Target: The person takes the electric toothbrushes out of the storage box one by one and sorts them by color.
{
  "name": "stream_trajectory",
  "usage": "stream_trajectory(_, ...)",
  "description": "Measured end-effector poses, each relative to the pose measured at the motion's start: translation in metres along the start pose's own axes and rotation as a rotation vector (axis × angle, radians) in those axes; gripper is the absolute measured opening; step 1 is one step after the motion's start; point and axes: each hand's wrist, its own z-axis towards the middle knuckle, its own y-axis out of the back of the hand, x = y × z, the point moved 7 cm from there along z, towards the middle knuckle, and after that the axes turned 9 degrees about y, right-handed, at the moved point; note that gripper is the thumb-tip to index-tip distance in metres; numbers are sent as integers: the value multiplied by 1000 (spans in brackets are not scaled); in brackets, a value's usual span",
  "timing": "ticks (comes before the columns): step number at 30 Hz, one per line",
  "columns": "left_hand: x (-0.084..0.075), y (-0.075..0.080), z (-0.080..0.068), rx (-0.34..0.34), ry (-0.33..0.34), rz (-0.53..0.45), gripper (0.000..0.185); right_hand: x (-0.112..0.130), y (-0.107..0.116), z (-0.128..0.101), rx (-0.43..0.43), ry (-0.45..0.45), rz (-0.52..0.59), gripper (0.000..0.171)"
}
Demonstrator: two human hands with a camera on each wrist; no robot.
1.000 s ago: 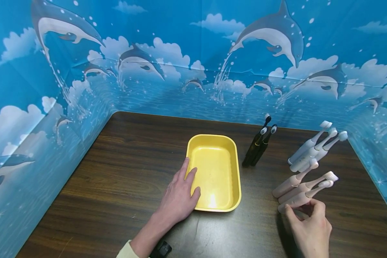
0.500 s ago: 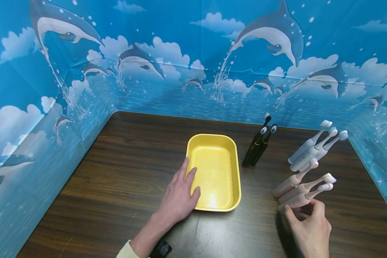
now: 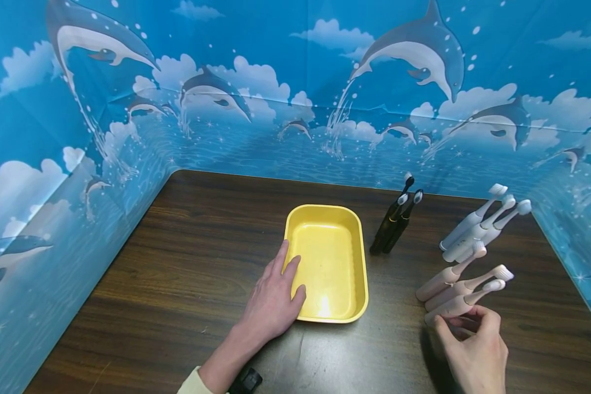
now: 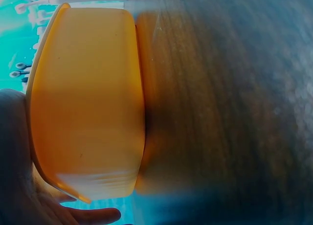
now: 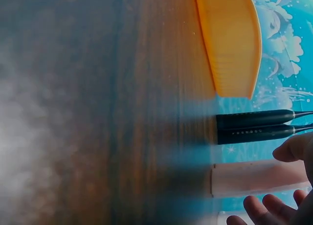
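My left hand (image 3: 274, 303) rests over the left rim of a yellow tray (image 3: 332, 257), its fingers loosely spread. The tray's outer wall (image 4: 88, 98) fills much of the left wrist view. At the right, my right hand (image 3: 475, 345) pinches the handle of the nearest pink electric toothbrush (image 3: 449, 309) between thumb and fingers. That brush stands on its base, head tilted away to the right; its handle (image 5: 244, 178) shows between thumb and fingers in the right wrist view. Two more pink toothbrushes (image 3: 440, 284) stand just behind it.
Black electric toothbrushes (image 3: 391, 224) stand right of the tray, near the table's back edge. White electric toothbrushes (image 3: 473, 232) stand farther right, behind the pink ones. A dolphin-print sheet (image 3: 276, 82) rises around the dark wooden table (image 3: 177, 262). A black object (image 3: 246, 380) lies by the left wrist.
The held pink toothbrush's head has shifted slightly left, and my right hand has moved very slightly. The left hand and the tray have not moved.
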Motion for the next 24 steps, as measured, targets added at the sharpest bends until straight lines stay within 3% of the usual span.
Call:
stream_trajectory(6,-1,1,1,5,-2,3,56,1,10,-7,41,-60,-116,55)
stream_trajectory(9,-1,1,1,7,-3,5,56,8,16,-9,56,15,-214,41)
stream_trajectory(13,-1,2,1,9,-9,18,56,21,16,-12,152,106,-307,23)
stream_trajectory(18,-2,5,2,15,-24,66,55,47,-1,-21,357,218,-266,12)
stream_trajectory(24,-1,8,6,23,-18,120,53,94,-24,-26,432,377,-151,12)
